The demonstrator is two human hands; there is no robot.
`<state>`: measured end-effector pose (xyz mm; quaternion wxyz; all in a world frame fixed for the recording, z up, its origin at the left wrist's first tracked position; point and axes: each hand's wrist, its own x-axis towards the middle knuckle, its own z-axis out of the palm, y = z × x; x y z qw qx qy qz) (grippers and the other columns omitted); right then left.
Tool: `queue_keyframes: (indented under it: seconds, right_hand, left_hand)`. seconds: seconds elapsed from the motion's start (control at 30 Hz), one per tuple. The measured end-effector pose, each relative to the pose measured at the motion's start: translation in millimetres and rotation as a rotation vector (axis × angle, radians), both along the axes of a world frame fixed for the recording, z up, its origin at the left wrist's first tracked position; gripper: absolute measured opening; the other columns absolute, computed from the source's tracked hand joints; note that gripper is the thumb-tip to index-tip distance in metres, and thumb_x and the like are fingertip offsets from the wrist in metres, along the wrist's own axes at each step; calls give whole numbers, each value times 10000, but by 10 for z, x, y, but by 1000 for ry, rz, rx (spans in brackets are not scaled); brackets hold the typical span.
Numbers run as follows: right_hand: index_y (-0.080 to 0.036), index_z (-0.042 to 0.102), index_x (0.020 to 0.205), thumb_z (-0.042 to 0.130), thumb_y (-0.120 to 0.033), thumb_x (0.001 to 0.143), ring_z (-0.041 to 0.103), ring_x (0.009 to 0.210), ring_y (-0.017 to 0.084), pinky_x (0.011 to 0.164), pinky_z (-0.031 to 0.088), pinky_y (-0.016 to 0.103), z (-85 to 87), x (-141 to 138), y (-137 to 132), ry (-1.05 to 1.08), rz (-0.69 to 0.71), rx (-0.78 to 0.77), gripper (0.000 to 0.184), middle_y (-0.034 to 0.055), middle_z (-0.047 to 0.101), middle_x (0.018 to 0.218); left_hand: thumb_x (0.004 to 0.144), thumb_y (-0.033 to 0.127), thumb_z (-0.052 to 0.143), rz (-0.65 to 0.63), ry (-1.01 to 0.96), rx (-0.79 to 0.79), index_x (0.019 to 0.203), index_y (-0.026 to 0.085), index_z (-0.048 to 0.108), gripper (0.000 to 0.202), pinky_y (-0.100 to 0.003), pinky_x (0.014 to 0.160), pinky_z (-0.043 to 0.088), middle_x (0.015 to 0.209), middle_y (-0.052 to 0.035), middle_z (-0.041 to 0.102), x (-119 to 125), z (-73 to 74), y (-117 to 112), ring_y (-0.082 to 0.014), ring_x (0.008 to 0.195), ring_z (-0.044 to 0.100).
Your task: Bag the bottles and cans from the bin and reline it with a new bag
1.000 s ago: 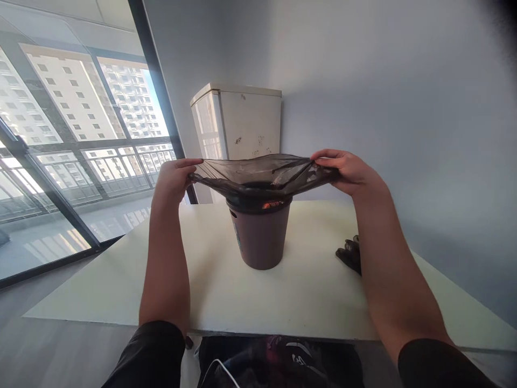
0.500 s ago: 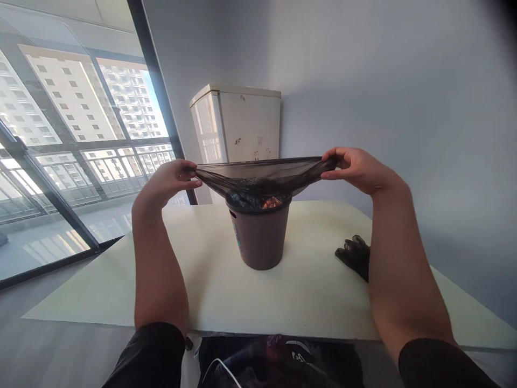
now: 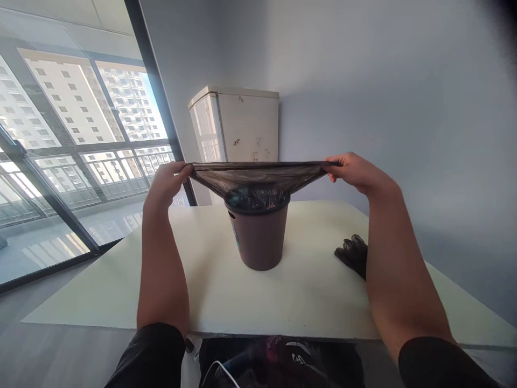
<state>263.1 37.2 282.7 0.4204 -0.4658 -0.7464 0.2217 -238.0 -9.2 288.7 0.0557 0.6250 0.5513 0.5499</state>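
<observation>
A brown trash can [image 3: 260,240] with a dark rim stands upright on the pale table. From its mouth rises a thin black garbage bag [image 3: 258,175], its top edge stretched taut sideways above the rim. My left hand [image 3: 167,182] pinches the bag's left end, with thumb and fingers closed. At the opposite end, my right hand [image 3: 349,170] grips the bag between thumb and fingers. Both hands are higher than the rim and apart from the can. What lies inside the can is mostly hidden by the dark film.
A crumpled black plastic bundle [image 3: 353,254] lies on the table [image 3: 319,302] beside my right forearm. Behind the table stands a white fridge-like cabinet [image 3: 248,124] with worn spots. Glass sliding doors [image 3: 81,156] are at the left, a grey wall at the right.
My fingers have closed more tightly on both ends of the bag. Its upper edge is now straighter and more taut. The left hand has shifted slightly right; the trash can stays in place.
</observation>
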Motion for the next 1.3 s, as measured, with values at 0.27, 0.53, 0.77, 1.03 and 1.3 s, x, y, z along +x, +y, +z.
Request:
queue_keyframes:
  seconds: [0.27,0.53,0.77,1.03,1.3]
  right_hand:
    - [-303,698,1268,626,-754,914,629,1286,324,967,564,416,-71,-556,60,608,275,207,579,79,759,1202]
    - [-344,661,1105,313,-957,931,649,793,236,769,569,359,-168,-1027,-27,649,319,24,726,6,570,690]
    - [-304,550,844,320,-980,898,361,548,197,512,381,300,-159,-1099,-175,667,448,-39,716,-28,245,563]
    - [-273,661,999,698,-259,740,512,752,190,628,502,319,-183,-1160,-179,939,706,67,262,18,494,844]
    - [-214,683,951,877,-320,795,575,729,158,617,518,304,-232,-1204,-100,814,722,2,271,18,591,865]
  left_hand:
    - [946,708,656,-419,-416,337,1147,279,768,488,-367,863,585,1072,-72,775,542,32,176,-262,1134,712]
    - [1130,561,382,-523,-750,317,1133,284,679,406,-250,514,412,571,33,422,714,16,349,-131,511,426]
    - [1065,572,545,-760,-736,210,964,223,653,379,-241,450,383,617,30,346,886,142,59,-113,515,379]
    - [948,124,717,-783,-818,309,1016,200,710,102,-172,588,472,820,7,553,802,150,96,-58,618,515]
    - [930,234,833,-791,-809,310,994,205,710,142,-208,756,582,880,-3,670,935,53,228,-88,733,677]
